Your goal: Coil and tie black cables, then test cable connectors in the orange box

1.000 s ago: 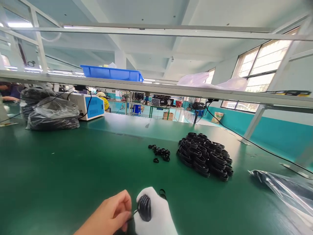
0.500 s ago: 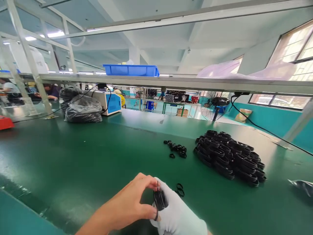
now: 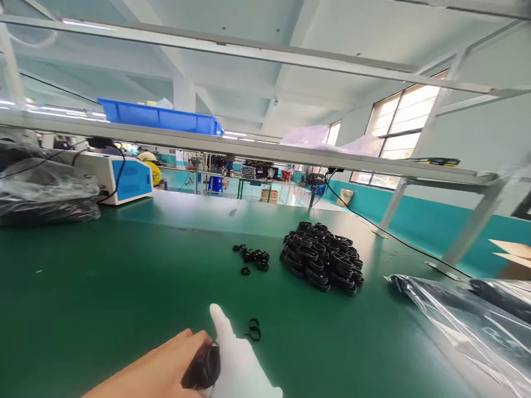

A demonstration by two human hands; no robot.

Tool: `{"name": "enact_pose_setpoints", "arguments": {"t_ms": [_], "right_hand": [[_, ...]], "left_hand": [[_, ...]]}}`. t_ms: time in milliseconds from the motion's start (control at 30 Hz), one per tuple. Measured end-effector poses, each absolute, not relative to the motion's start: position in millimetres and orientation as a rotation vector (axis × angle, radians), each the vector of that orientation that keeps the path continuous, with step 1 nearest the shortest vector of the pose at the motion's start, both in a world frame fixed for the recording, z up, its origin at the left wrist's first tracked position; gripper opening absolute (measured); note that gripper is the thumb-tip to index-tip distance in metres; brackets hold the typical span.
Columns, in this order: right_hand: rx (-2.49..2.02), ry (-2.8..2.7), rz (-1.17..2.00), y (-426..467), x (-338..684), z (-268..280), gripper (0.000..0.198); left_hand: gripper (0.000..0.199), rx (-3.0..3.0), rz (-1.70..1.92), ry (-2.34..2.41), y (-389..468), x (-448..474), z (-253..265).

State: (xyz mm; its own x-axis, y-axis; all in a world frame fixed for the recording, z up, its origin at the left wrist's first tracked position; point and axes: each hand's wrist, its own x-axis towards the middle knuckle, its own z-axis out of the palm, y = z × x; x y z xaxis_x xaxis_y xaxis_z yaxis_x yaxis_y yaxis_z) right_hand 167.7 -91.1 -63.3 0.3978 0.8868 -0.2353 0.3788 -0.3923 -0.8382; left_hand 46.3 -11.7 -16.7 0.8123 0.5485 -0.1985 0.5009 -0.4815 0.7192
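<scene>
A small coil of black cable [image 3: 203, 367] sits between my two hands at the bottom of the view. My bare left hand [image 3: 166, 365] is closed around its left side, fingertips mostly hidden. Against its right side presses my right hand [image 3: 244, 367] in a white glove, one finger stretched upward and the other fingers out of sight behind the coil. Just beyond the glove lie a couple of small black rings [image 3: 254, 330]. Farther off is a loose cluster of similar small black rings [image 3: 255, 257]. To its right rises a large pile of black cable coils [image 3: 321, 257].
Clear plastic bags [image 3: 464, 320] lie on the green table [image 3: 124, 287] at right. A wrapped bag [image 3: 50, 188] and a blue-and-white machine [image 3: 128, 177] stand at left. Overhead, a shelf [image 3: 249, 146] carries a blue tray [image 3: 161, 117]. A black power cord [image 3: 373, 224] runs along the right.
The view has swung right, bringing in the plastic bags. My left fingers, earlier spread around the coil with a thin black loop, have closed in on it. A gloved finger now points up.
</scene>
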Motion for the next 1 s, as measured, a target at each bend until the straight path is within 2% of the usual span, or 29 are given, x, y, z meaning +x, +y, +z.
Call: {"name": "enact_pose_setpoints", "arguments": {"t_ms": [133, 233, 333, 467, 600, 800, 1000], "right_hand": [[-1.6, -0.971, 1.133, -87.4, 175.9, -47.5, 0.054], [-1.238, -0.92, 1.546, -89.4, 186.7, -41.3, 0.036], [-0.922, -0.858, 1.757, -92.7, 189.0, -42.0, 0.037], [-1.136, -0.75, 1.545, -94.3, 184.9, -47.5, 0.039], [-1.204, -1.007, 1.371, -99.5, 190.4, -46.5, 0.042], [-0.798, -0.992, 1.657, -110.1, 197.7, -42.4, 0.053], [-0.525, -0.968, 1.684, -105.1, 197.4, -56.0, 0.054]], "left_hand": [[0.016, 1.995, -0.042, 0.696, 12.6, 41.5, -18.6], [0.026, 1.99, 0.044, 0.726, 16.9, 40.0, -20.3], [0.029, 2.024, 0.138, 0.74, 4.6, 37.5, -18.8], [0.025, 2.241, 0.283, 0.907, -32.4, 34.5, -18.7], [0.026, 2.59, 0.231, 0.907, -62.8, 35.8, -26.9], [0.029, 2.182, -0.002, 0.849, -39.0, 38.3, -24.4], [0.012, 1.564, 0.454, 0.67, -32.7, 49.4, -10.8]]}}
